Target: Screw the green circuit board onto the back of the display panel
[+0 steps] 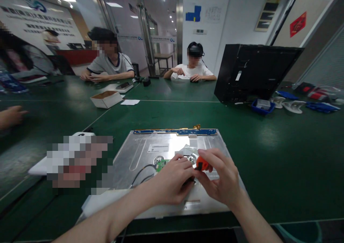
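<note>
Got the metal-backed panel (123, 171) lying flat, lower centre of frame. My right hand (224, 178) is pinching an orange-and-black piece (201, 163); my left hand (172, 182) is curled beside it, can't tell if it's gripping anything. I'd go easy on the pinch and not lean on the green board (161, 165). Surface is a dark green table (282, 171), black monitor (258, 71) upper right, glass doors (129, 17) up top, kinda office-ish.

Room over green tabletop (290, 157) right of metal panel (134, 146), 1 black monitor (260, 71) blocking beyond its right, 1 open box (106, 101) beyond its left, left hand (174, 178) and right hand (221, 178) over its middle
</note>
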`<control>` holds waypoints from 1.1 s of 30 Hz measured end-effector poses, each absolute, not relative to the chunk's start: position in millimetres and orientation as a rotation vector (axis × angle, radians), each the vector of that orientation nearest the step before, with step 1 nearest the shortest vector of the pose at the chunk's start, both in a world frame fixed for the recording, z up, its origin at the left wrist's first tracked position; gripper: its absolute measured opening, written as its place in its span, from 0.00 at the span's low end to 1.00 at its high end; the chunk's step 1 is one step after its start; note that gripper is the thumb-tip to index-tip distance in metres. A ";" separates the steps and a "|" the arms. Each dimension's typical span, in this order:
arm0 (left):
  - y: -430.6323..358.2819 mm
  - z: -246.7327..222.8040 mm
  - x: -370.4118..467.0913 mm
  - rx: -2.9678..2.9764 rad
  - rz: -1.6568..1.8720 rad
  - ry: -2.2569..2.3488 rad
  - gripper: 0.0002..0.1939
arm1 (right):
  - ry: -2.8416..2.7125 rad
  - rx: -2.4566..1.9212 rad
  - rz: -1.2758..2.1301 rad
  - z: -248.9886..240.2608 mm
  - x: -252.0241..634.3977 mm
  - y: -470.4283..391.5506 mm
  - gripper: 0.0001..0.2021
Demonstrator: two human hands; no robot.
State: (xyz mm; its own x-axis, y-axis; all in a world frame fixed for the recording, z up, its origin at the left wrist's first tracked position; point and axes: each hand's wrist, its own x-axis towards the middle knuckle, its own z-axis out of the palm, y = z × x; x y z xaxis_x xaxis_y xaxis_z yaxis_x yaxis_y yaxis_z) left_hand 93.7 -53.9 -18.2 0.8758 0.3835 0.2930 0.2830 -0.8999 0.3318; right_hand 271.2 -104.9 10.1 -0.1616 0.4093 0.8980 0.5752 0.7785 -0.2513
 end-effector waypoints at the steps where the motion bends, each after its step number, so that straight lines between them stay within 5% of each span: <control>1: -54.2 -17.7 94.0 2.768 0.514 0.501 0.05 | -1.801 -0.760 -0.155 11.3 271.4 -105.5 0.20; 33: -54.1 -11.2 93.6 2.781 0.378 0.527 0.04 | -1.774 -0.776 -0.203 11.4 276.5 -104.0 0.21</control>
State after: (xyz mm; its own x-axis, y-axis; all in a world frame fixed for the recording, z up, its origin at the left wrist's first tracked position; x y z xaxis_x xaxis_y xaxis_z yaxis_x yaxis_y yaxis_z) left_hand 93.6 -54.1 -11.2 0.8989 0.3895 0.2006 0.3148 -0.8926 0.3227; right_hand 276.5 -104.0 11.4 -0.1497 0.4001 0.9042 0.5936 0.7677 -0.2414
